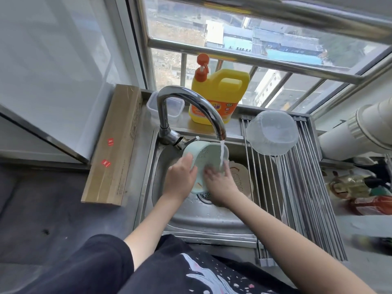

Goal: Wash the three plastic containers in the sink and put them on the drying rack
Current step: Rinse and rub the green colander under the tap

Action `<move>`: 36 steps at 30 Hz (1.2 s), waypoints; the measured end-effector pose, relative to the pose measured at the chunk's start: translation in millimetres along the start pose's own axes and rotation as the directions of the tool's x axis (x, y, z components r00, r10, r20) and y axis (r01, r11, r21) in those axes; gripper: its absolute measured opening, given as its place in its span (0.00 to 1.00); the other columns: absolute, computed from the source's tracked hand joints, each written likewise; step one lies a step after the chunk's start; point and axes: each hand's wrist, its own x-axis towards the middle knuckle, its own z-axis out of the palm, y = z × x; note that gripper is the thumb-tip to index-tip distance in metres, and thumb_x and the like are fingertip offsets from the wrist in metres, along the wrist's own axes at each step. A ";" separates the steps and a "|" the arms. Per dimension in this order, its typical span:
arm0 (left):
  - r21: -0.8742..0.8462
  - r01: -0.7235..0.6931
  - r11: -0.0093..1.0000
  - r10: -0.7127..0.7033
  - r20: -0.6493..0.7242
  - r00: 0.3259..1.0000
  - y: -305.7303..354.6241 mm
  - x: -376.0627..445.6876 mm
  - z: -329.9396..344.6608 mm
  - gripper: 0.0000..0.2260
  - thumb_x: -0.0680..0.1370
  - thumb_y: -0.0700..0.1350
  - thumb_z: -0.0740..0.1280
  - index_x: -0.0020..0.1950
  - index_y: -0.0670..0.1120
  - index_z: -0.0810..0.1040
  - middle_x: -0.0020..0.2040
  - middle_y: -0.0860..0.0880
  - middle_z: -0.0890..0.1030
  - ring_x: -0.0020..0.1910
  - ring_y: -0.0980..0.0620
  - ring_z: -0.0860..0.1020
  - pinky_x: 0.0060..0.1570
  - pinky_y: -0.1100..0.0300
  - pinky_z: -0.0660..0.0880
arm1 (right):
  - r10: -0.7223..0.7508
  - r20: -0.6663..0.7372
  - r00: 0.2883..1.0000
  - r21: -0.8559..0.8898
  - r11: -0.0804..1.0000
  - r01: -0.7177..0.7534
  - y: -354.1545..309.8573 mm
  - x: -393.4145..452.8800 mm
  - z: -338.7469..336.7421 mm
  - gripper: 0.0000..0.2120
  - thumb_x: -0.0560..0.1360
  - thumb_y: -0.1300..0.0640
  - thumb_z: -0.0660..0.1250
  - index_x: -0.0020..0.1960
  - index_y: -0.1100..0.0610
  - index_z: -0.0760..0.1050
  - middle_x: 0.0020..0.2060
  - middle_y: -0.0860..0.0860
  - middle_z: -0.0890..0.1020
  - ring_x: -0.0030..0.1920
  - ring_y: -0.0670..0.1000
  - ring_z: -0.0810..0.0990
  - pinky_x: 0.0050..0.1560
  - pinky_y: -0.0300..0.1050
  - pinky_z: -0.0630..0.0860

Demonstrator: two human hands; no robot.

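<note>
A pale green perforated plastic container [206,154] is tilted on its side over the steel sink [203,217], under water running from the tap [191,107]. My left hand [180,177] grips its left rim. My right hand [220,183] lies with spread fingers against its lower right side. A beige perforated container [241,177] sits in the sink just right of my right hand, partly hidden by it. A clear plastic bowl [273,132] rests upside down on the drying rack [297,187] of steel rods over the sink's right side.
A yellow detergent jug [220,98] with an orange pump stands on the ledge behind the tap, and a clear lidded box [172,108] to its left. A long cardboard box [116,145] lies left of the sink. Bottles and bags [360,192] crowd the right counter under a white pipe [360,128].
</note>
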 end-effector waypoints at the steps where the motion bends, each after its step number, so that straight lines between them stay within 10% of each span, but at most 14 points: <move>1: 0.005 -0.025 1.000 0.025 -0.031 0.999 -2.2 -1.6 1.6 0.05 0.70 0.39 0.63 0.45 0.40 0.71 0.31 0.40 0.76 0.27 0.39 0.76 0.25 0.59 0.67 | -0.041 0.059 0.997 0.031 0.999 0.040 -6.7 -0.8 3.3 0.35 0.75 0.58 0.57 0.78 0.58 0.45 0.77 0.56 0.51 0.78 0.51 0.46 0.69 0.66 0.29; 6: -0.072 -0.028 0.997 0.023 -0.061 0.998 -13.2 -8.7 5.5 0.06 0.70 0.38 0.64 0.46 0.41 0.71 0.32 0.41 0.77 0.27 0.41 0.76 0.27 0.61 0.65 | 0.141 -0.097 0.985 -0.052 0.988 -0.146 10.7 -3.5 6.3 0.36 0.77 0.57 0.58 0.78 0.60 0.42 0.78 0.56 0.50 0.78 0.54 0.44 0.65 0.64 0.23; 10: -0.023 -0.102 0.995 0.100 -0.085 0.991 -2.8 -4.9 12.9 0.05 0.71 0.44 0.58 0.44 0.46 0.64 0.30 0.43 0.76 0.26 0.43 0.75 0.25 0.58 0.66 | 0.043 -0.010 0.999 0.297 0.954 -0.038 -19.5 -8.3 13.1 0.39 0.72 0.58 0.62 0.78 0.59 0.46 0.77 0.56 0.54 0.77 0.52 0.51 0.75 0.58 0.38; 15: -0.136 -0.078 0.988 0.064 -0.104 0.993 -3.9 -7.2 14.8 0.07 0.72 0.36 0.66 0.41 0.42 0.68 0.30 0.43 0.75 0.26 0.43 0.74 0.26 0.62 0.63 | 0.277 -0.120 0.953 0.049 0.961 -0.273 3.3 -8.0 10.6 0.40 0.74 0.61 0.61 0.77 0.62 0.40 0.75 0.59 0.59 0.77 0.58 0.46 0.70 0.62 0.28; 19: -0.086 -0.114 0.990 0.102 -0.127 0.987 6.7 -3.2 18.0 0.06 0.72 0.44 0.60 0.42 0.47 0.63 0.29 0.43 0.75 0.25 0.43 0.74 0.24 0.63 0.65 | 0.086 -0.087 0.993 0.417 0.908 -0.042 -17.2 -2.2 14.1 0.36 0.74 0.56 0.64 0.77 0.60 0.51 0.75 0.58 0.60 0.76 0.55 0.55 0.75 0.53 0.45; 24: -0.150 -0.036 0.988 0.020 -0.108 0.994 2.0 -6.2 16.7 0.07 0.73 0.44 0.62 0.39 0.46 0.64 0.30 0.44 0.74 0.27 0.44 0.72 0.27 0.60 0.61 | 0.361 -0.176 0.916 0.212 0.923 -0.322 -3.1 -5.5 9.6 0.33 0.75 0.65 0.58 0.77 0.63 0.49 0.74 0.61 0.61 0.77 0.58 0.49 0.68 0.61 0.24; 29: -0.258 0.117 0.959 -0.146 -0.098 0.984 4.8 0.3 15.4 0.14 0.74 0.50 0.60 0.38 0.39 0.72 0.31 0.43 0.76 0.29 0.44 0.71 0.29 0.55 0.66 | 0.270 -0.371 0.888 0.151 0.962 -0.229 -1.8 -1.2 14.6 0.23 0.69 0.65 0.53 0.57 0.68 0.78 0.47 0.61 0.84 0.53 0.58 0.83 0.68 0.53 0.66; 33: -0.313 0.229 0.922 -0.243 -0.005 0.970 5.9 -7.3 16.7 0.09 0.76 0.46 0.67 0.42 0.41 0.78 0.33 0.46 0.79 0.32 0.47 0.75 0.32 0.54 0.72 | 0.309 -0.420 0.854 0.150 0.951 -0.270 21.3 -9.1 14.1 0.24 0.63 0.66 0.72 0.60 0.68 0.77 0.54 0.61 0.82 0.62 0.58 0.78 0.73 0.57 0.53; 36: -0.370 0.356 0.858 -0.343 0.102 0.934 6.3 -8.0 15.9 0.06 0.74 0.48 0.71 0.46 0.45 0.82 0.36 0.52 0.82 0.36 0.53 0.80 0.34 0.64 0.75 | 0.341 -0.384 0.858 0.103 0.939 -0.328 34.6 -11.7 11.7 0.22 0.72 0.62 0.59 0.64 0.68 0.74 0.61 0.61 0.79 0.67 0.57 0.73 0.74 0.54 0.46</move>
